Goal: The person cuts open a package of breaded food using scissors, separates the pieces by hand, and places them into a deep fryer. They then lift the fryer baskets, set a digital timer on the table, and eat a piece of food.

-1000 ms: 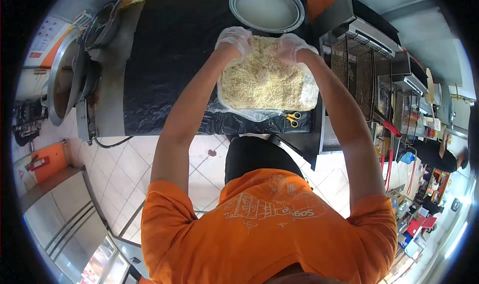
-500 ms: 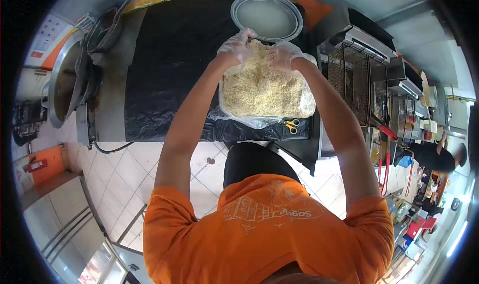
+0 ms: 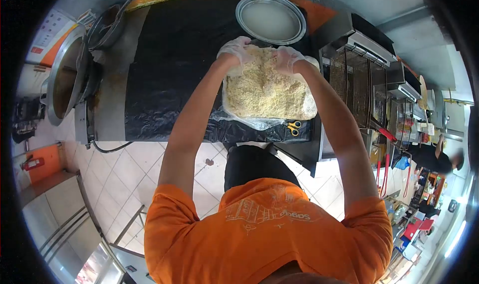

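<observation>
A tray heaped with pale yellow breading crumbs (image 3: 267, 92) lies on the black-covered counter in front of me. My left hand (image 3: 235, 52), in a clear plastic glove, curls into the crumbs at the far left edge. Opposite it, my right hand (image 3: 288, 60), gloved the same way, cups the crumbs at the far right. Fingertips of both hands are partly buried, so anything beneath them is hidden. Clear plastic sheeting (image 3: 254, 122) sticks out along the tray's near side. Just behind the hands stands a round metal basin (image 3: 271, 18) of cloudy whitish liquid.
Yellow-handled scissors (image 3: 294, 128) lie by the tray's near right corner. Wire fryer baskets (image 3: 357, 84) with red handles stand to the right. A large metal pot (image 3: 67, 77) sits at the left. Another person (image 3: 434, 157) is far off to the right.
Both hands have come slightly nearer to me, still in the crumbs at the tray's far side. The view has shifted a little.
</observation>
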Motion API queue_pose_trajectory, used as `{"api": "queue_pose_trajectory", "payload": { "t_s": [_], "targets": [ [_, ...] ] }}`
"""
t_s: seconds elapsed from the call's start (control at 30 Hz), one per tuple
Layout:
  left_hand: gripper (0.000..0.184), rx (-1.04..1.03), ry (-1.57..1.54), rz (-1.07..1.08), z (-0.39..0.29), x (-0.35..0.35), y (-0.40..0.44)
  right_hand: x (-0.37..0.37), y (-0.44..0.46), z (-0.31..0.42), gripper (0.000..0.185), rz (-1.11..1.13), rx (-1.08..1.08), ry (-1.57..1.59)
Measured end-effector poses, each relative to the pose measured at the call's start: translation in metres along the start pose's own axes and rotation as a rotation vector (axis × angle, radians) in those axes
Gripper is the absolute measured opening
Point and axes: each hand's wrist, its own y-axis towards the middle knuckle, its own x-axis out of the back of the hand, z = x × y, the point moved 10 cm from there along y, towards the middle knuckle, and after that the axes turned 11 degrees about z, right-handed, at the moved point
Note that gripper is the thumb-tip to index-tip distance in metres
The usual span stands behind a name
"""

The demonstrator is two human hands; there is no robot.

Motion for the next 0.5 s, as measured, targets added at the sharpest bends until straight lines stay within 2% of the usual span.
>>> {"api": "queue_pose_trajectory", "payload": {
  "t_s": [0.03,0.1,0.13,0.2,0.23,0.3,0.33,0.4,0.5],
  "targets": [
    [0.067,0.001,-0.006,-0.007,0.003,0.001,0.007,-0.003,-0.004,0.002,0.040,0.002,0.002,-0.008],
    [0.066,0.013,0.171,0.143,0.008,-0.009,0.027,0.008,-0.020,0.011,0.032,-0.160,0.107,0.030],
    [0.066,0.015,0.161,0.137,-0.003,-0.003,0.023,0.009,-0.031,0.020,0.032,-0.154,0.110,0.020],
    [0.063,0.050,0.450,0.291,-0.018,-0.006,0.021,0.019,-0.052,0.031,0.032,-0.174,0.107,0.012],
    [0.063,0.051,0.443,0.286,-0.016,-0.004,0.024,0.017,-0.054,0.026,0.032,-0.195,0.093,-0.009],
    [0.059,-0.017,0.587,0.329,-0.014,-0.007,0.034,0.018,-0.063,0.021,0.033,-0.179,0.030,0.035],
    [0.059,-0.016,0.586,0.326,-0.007,-0.008,0.038,0.018,-0.067,0.014,0.034,-0.168,-0.035,0.083],
    [0.041,-0.233,0.516,0.359,-0.018,-0.015,0.035,0.017,-0.072,0.009,0.034,-0.207,-0.050,0.068],
    [0.042,-0.149,0.606,0.348,-0.023,-0.016,0.029,0.025,-0.068,0.006,0.037,-0.216,-0.070,0.045]
  ]
}}
